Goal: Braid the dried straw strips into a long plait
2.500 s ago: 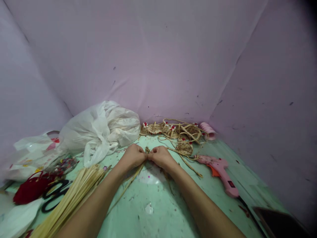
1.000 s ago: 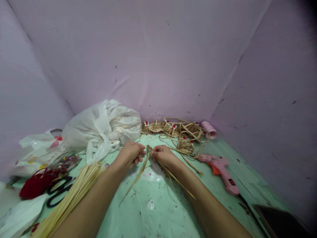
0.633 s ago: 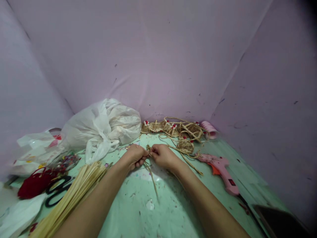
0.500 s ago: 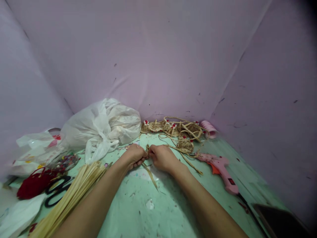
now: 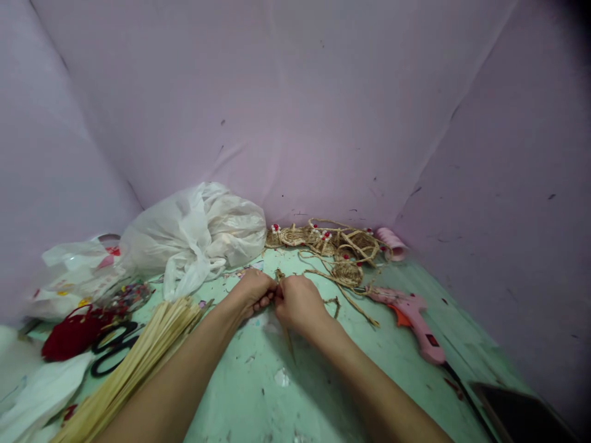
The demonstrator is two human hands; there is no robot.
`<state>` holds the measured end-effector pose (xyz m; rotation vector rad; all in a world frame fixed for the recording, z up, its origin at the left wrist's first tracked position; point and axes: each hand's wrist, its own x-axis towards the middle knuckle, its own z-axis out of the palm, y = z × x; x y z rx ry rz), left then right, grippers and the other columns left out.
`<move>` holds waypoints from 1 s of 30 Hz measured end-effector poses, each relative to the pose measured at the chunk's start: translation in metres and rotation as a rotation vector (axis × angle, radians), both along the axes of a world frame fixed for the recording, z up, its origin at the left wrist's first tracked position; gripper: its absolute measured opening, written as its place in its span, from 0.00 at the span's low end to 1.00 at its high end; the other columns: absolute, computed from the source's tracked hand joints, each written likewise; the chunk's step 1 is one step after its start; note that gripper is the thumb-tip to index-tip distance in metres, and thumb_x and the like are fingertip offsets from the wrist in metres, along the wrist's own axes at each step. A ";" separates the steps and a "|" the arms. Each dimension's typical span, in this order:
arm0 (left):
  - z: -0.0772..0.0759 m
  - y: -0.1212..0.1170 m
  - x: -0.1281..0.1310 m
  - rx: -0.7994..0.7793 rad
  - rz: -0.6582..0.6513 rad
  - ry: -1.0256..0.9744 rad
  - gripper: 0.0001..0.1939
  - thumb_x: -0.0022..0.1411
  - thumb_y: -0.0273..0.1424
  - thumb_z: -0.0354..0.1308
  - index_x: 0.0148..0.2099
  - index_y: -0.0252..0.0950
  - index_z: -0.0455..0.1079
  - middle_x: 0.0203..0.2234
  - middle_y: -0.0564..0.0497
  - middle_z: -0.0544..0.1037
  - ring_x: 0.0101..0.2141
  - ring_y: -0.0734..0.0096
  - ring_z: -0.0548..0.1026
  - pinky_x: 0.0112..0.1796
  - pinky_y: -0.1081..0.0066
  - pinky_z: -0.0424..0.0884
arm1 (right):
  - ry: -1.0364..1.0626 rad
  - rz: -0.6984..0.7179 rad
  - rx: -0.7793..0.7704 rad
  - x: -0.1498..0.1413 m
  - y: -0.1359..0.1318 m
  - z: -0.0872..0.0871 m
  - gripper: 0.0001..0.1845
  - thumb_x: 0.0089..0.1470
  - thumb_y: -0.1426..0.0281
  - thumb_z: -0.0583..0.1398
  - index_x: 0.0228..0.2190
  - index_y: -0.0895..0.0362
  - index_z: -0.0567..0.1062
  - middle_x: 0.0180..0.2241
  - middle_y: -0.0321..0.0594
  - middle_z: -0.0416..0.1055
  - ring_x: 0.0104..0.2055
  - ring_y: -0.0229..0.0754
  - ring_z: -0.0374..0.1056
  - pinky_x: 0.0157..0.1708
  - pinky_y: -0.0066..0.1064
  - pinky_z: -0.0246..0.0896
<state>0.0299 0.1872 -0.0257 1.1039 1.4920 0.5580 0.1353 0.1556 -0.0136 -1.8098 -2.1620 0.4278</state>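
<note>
My left hand (image 5: 252, 293) and my right hand (image 5: 299, 304) meet over the green table (image 5: 258, 394), both pinched on a thin straw braid (image 5: 279, 275) whose tip sticks up between them. A loose straw strand (image 5: 290, 349) hangs down from under my right hand onto the table. Both hands have their fingers curled tight round the straw. A short twisted end (image 5: 333, 301) of straw cord lies just right of my right wrist.
A bundle of pale straw strips (image 5: 138, 363) lies at the left, beside black scissors (image 5: 111, 351) and a red pouch (image 5: 69, 338). White plastic bags (image 5: 194, 234) sit behind. Braided straw coils (image 5: 332, 246), a pink spool (image 5: 390, 243) and a pink glue gun (image 5: 415, 323) lie at the right.
My hands parted, with loose strands swinging out, then closed together again on the braid. My right hand has shifted left over the strands, and only one short strand shows below.
</note>
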 end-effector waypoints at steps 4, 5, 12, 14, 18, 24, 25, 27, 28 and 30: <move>0.002 0.001 -0.004 0.004 -0.049 -0.029 0.06 0.37 0.25 0.50 0.14 0.34 0.56 0.05 0.59 0.54 0.08 0.85 0.49 0.12 0.78 0.39 | 0.166 0.046 -0.104 0.018 0.005 0.008 0.06 0.38 0.69 0.59 0.20 0.57 0.76 0.18 0.40 0.69 0.22 0.37 0.61 0.20 0.26 0.44; 0.003 0.002 -0.005 -0.024 -0.068 -0.035 0.07 0.37 0.26 0.51 0.14 0.34 0.55 0.06 0.59 0.54 0.08 0.85 0.49 0.12 0.78 0.38 | 0.223 0.000 -0.091 0.026 0.008 0.011 0.08 0.40 0.68 0.58 0.20 0.57 0.75 0.17 0.39 0.68 0.22 0.36 0.60 0.20 0.26 0.44; 0.004 0.010 -0.013 -0.157 -0.182 -0.101 0.09 0.37 0.29 0.53 0.16 0.34 0.54 0.09 0.60 0.53 0.10 0.87 0.47 0.14 0.78 0.35 | 0.771 -0.296 -0.355 0.026 0.025 0.000 0.04 0.40 0.74 0.56 0.21 0.60 0.71 0.19 0.38 0.67 0.18 0.34 0.60 0.16 0.23 0.50; 0.004 0.012 -0.014 -0.174 -0.203 -0.134 0.09 0.37 0.29 0.53 0.16 0.34 0.53 0.09 0.60 0.52 0.10 0.87 0.46 0.14 0.79 0.35 | 0.818 -0.298 -0.404 0.013 0.025 -0.005 0.03 0.39 0.75 0.56 0.18 0.60 0.69 0.16 0.37 0.65 0.16 0.33 0.58 0.15 0.23 0.51; 0.004 0.013 -0.016 -0.197 -0.255 -0.181 0.09 0.37 0.30 0.52 0.16 0.34 0.54 0.08 0.61 0.51 0.10 0.87 0.44 0.14 0.78 0.33 | 0.783 -0.276 -0.498 0.004 0.026 -0.011 0.07 0.39 0.74 0.55 0.14 0.60 0.67 0.11 0.36 0.61 0.12 0.31 0.53 0.12 0.24 0.46; 0.013 0.008 -0.015 -0.042 -0.257 0.152 0.07 0.41 0.30 0.51 0.16 0.34 0.61 0.05 0.57 0.55 0.09 0.82 0.50 0.13 0.78 0.42 | 0.697 -0.263 -0.435 0.013 0.034 -0.026 0.05 0.34 0.73 0.57 0.13 0.59 0.66 0.08 0.30 0.53 0.11 0.28 0.45 0.11 0.24 0.38; 0.015 0.007 -0.014 0.014 -0.250 0.219 0.07 0.41 0.29 0.52 0.15 0.33 0.61 0.05 0.56 0.56 0.09 0.81 0.51 0.13 0.77 0.44 | 0.691 -0.254 -0.428 0.013 0.034 -0.027 0.05 0.34 0.73 0.57 0.13 0.59 0.66 0.08 0.29 0.53 0.11 0.28 0.45 0.12 0.24 0.38; 0.021 0.004 -0.012 0.109 -0.243 0.337 0.07 0.40 0.27 0.52 0.14 0.33 0.61 0.06 0.55 0.59 0.10 0.80 0.54 0.14 0.76 0.48 | 0.705 -0.244 -0.421 0.012 0.033 -0.029 0.04 0.34 0.73 0.56 0.14 0.60 0.67 0.08 0.29 0.53 0.11 0.28 0.45 0.12 0.24 0.38; 0.023 0.002 -0.010 0.147 -0.248 0.402 0.07 0.40 0.26 0.52 0.14 0.33 0.61 0.07 0.54 0.60 0.11 0.79 0.56 0.15 0.76 0.50 | 0.729 -0.246 -0.424 0.012 0.032 -0.028 0.03 0.34 0.74 0.56 0.14 0.60 0.67 0.09 0.29 0.54 0.11 0.28 0.45 0.12 0.24 0.38; 0.026 -0.004 -0.004 0.230 -0.272 0.555 0.06 0.41 0.26 0.53 0.16 0.32 0.64 0.09 0.52 0.63 0.14 0.76 0.60 0.17 0.75 0.53 | 0.802 -0.258 -0.435 0.010 0.029 -0.025 0.03 0.34 0.75 0.56 0.14 0.60 0.67 0.09 0.29 0.54 0.11 0.27 0.44 0.12 0.23 0.37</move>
